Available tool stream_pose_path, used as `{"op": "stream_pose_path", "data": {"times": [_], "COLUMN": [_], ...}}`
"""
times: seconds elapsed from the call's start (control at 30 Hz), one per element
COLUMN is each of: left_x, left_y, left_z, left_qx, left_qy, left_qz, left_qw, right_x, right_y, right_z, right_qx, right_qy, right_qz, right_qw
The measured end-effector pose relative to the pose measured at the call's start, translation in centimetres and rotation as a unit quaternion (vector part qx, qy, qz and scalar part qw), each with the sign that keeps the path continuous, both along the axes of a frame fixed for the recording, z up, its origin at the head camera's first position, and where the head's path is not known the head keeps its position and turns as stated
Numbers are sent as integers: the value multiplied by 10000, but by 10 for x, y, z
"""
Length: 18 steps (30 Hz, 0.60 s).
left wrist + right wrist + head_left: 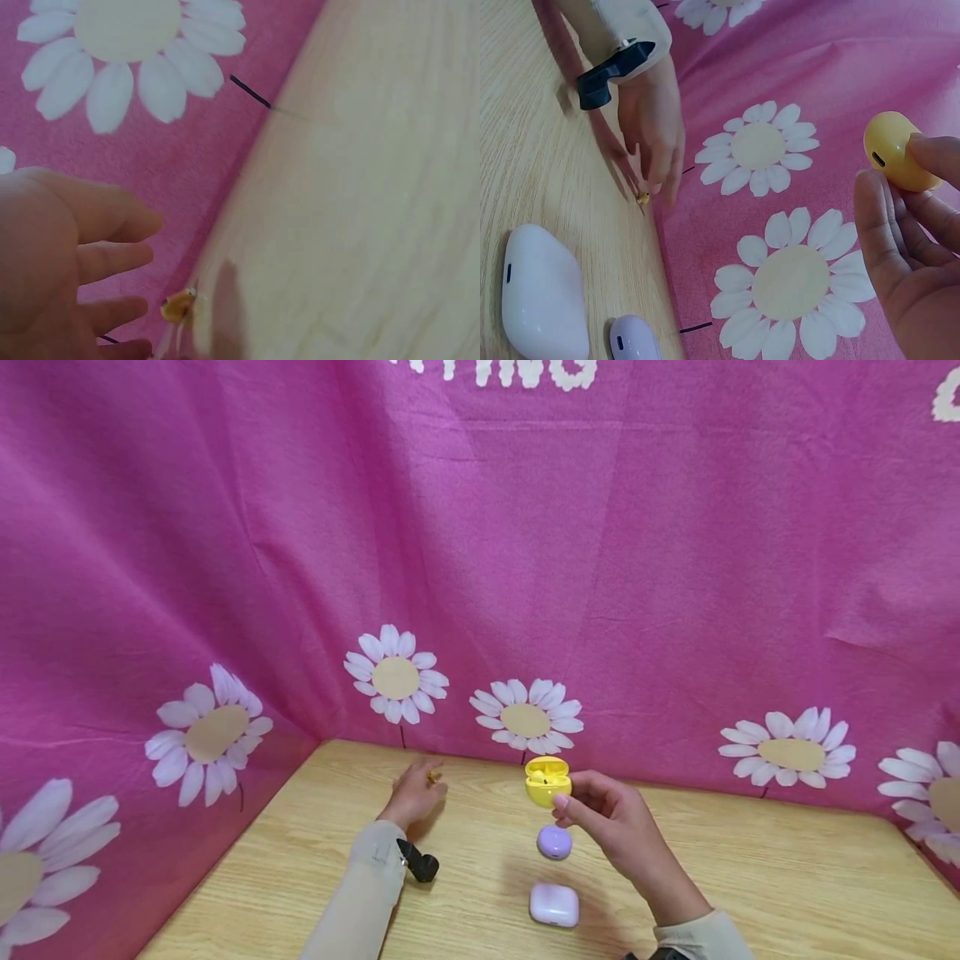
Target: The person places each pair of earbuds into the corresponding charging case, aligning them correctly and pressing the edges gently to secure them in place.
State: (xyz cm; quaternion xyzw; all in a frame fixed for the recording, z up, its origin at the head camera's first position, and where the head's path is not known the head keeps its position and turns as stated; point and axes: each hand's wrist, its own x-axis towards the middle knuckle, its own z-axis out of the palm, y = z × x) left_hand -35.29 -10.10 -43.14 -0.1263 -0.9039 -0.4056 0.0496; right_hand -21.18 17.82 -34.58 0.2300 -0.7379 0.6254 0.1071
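Observation:
My right hand (618, 831) grips a yellow earbud case (546, 793) between thumb and fingers, raised over the table. Its lid stands up, and a yellow earbud shows inside. In the right wrist view the underside of the case faces the camera, with a small dark port. At the table's back left, my left hand (416, 795) reaches down with fingers extended and slightly spread. Close by its fingertips lies a small yellow earbud (178, 306) on the table, near the cloth; the right wrist view shows this earbud (643, 198) just under the fingers.
A small purple earbud case (555, 842) and a larger pale lilac case (555, 905) lie closed on the wooden table (787, 877), in front of the raised case. Pink cloth (675, 568) printed with daisies hangs along the back and left edges. Each sleeve carries a black wrist device.

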Motion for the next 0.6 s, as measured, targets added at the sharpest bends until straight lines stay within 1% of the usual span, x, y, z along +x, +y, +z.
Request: {"op": "stream_pose_path", "data": {"times": [0.07, 0.17, 0.23, 0.27, 0.43, 0.57, 0.6], "left_x": [0, 0, 0, 0, 2, 4, 4], "left_y": [0, -2, -2, -2, -2, -2, -2], "left_z": [-2, -2, -2, -2, -2, -2, -3], "left_qx": [-139, -314, -431, -478, -570, -661, -658], "left_qy": [-126, -398, -409, -349, 74, 128, 90], "left_qz": [-100, -196, -194, -163, 129, 483, 571], "left_qw": [9998, 9985, 9980, 9981, 9983, 9966, 9962], "right_x": [0, 0, 0, 0, 0, 0, 0], "right_y": [1, 1, 0, 0, 0, 0, 0], "right_z": [0, 1, 1, 1, 1, 1, 1], "right_qx": [5, 7, -1, -6, -35, -37, -34], "right_qy": [-29, -57, -63, -69, -88, -73, -62], "right_qz": [-13, -43, -66, -78, -95, -75, -69], "right_qw": [10000, 10000, 10000, 9999, 9999, 9999, 10000]}}
